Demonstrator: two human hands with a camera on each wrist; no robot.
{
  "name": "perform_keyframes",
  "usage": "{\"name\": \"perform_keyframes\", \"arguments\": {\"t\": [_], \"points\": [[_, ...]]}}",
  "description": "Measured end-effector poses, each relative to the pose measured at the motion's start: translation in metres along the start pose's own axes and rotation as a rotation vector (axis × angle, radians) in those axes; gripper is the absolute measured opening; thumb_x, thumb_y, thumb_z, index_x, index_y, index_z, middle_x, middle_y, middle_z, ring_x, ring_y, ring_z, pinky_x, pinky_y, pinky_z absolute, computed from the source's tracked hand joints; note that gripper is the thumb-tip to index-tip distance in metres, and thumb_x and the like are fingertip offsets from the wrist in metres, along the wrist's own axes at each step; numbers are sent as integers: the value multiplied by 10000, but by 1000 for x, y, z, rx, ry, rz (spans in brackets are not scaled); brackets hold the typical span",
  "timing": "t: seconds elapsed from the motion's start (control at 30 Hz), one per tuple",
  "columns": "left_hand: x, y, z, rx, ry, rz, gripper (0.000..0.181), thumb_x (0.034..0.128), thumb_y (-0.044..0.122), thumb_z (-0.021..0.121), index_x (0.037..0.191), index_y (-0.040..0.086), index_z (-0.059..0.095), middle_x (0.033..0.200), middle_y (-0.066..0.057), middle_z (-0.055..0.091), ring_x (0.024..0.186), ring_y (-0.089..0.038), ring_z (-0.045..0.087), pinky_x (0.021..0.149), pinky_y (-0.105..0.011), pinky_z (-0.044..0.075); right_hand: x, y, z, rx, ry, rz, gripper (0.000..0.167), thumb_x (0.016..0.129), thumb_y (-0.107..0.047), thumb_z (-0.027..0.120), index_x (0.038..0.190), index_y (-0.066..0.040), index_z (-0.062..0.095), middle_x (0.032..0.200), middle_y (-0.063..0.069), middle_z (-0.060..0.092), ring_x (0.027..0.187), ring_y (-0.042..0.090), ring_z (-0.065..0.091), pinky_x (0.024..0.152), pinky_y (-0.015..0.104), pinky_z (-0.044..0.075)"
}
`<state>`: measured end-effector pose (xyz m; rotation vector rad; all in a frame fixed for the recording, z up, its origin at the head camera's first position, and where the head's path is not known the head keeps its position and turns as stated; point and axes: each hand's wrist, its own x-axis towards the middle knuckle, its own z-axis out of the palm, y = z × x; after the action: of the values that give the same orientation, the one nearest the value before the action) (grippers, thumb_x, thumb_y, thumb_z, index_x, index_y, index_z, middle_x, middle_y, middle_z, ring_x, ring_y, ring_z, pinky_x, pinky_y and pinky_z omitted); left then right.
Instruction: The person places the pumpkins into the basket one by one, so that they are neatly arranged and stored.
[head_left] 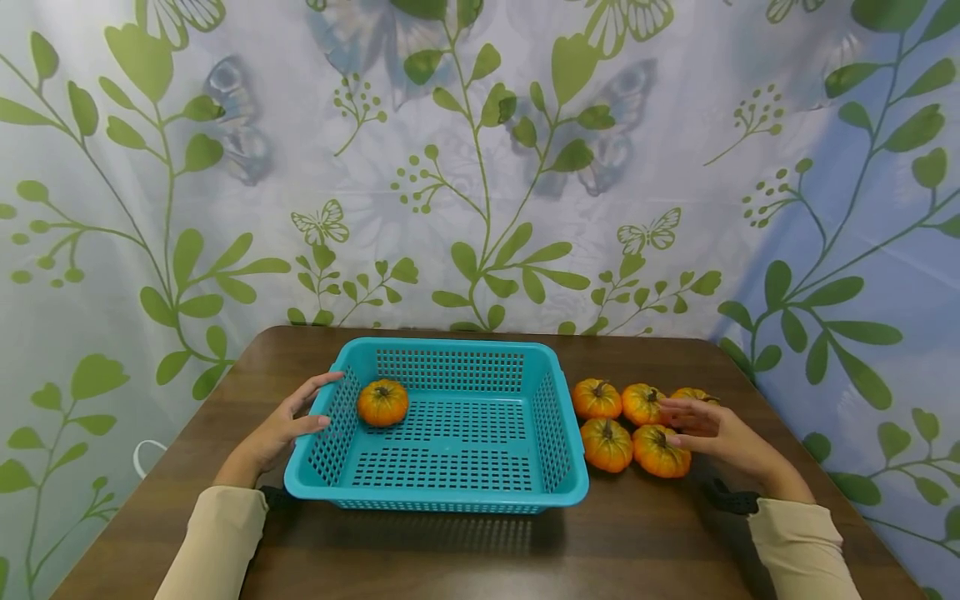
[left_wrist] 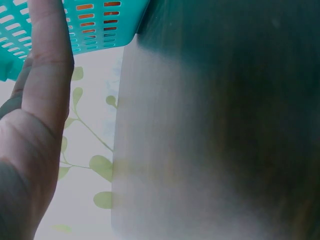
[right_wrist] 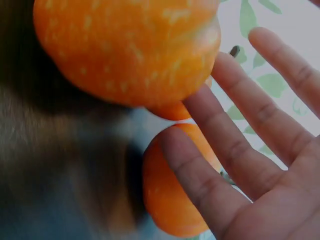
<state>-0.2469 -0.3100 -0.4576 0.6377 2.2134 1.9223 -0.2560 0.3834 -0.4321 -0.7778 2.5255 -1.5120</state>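
Note:
One small orange pumpkin [head_left: 382,403] lies inside the teal basket [head_left: 450,497], near its left wall. My left hand [head_left: 281,429] is at the basket's left side, fingers along the rim; in the left wrist view the hand [left_wrist: 42,95] is beside the slotted wall [left_wrist: 95,25]. Right of the basket stand several pumpkins [head_left: 606,445] in two rows. My right hand [head_left: 723,433] is over the right end of the group, fingers spread by the nearest pumpkin [head_left: 662,452]. In the right wrist view the relaxed fingers [right_wrist: 235,145] are beside a large-looking pumpkin [right_wrist: 130,50], gripping nothing.
The brown wooden table [head_left: 420,558] extends under everything. A curtain [head_left: 480,167] with green leaves and butterflies hangs behind it. A white loop [head_left: 148,454] shows beyond the table's left edge.

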Motion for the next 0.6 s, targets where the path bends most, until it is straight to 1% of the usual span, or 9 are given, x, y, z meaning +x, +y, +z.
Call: {"name": "perform_keyframes", "arguments": {"t": [0.13,0.3,0.37,0.43,0.53,0.6], "points": [[-1,0,0,-1,8,-3,605,1055,141,587,1600,370,461,1674,-379,184,1248,-113,572,935,-361,595,-3,3,-4,3,-24,32,526,1023,22,685,1492,158,488,1346,-56,695,1162,20,657,858,276,609],[-1,-1,0,-13,14,-8,596,1058,159,599,1595,376,458,1628,-394,235,1217,-135,601,911,-377,613,-6,4,-9,44,-108,54,518,1040,9,662,1505,140,479,1388,-105,661,1172,8,644,883,281,601],[-1,-1,0,-15,13,-9,594,1059,166,601,1594,379,456,1620,-396,241,1213,-142,606,907,-382,616,-7,5,-10,67,-146,80,538,1045,-4,657,1531,121,462,1427,-90,618,1197,-8,624,900,293,598],[-1,-1,0,-17,12,-11,592,1059,170,600,1593,381,454,1612,-397,247,1209,-148,608,906,-385,617,-8,6,-10,82,-177,105,573,1042,-14,664,1558,100,440,1474,-18,569,1220,-26,600,913,308,594],[-1,-1,1,-20,9,-13,590,1062,173,598,1593,382,450,1608,-396,248,1206,-152,611,905,-387,619,-8,9,-9,89,-204,142,616,1031,-29,686,1587,48,435,1534,148,500,1237,-55,565,925,310,583],[-1,-1,1,-21,7,-14,590,1062,174,597,1593,386,448,1611,-396,243,1205,-150,611,904,-387,619,-9,10,-10,87,-220,147,637,1021,-31,703,1599,17,439,1563,238,450,1249,-72,544,935,301,573]]}}
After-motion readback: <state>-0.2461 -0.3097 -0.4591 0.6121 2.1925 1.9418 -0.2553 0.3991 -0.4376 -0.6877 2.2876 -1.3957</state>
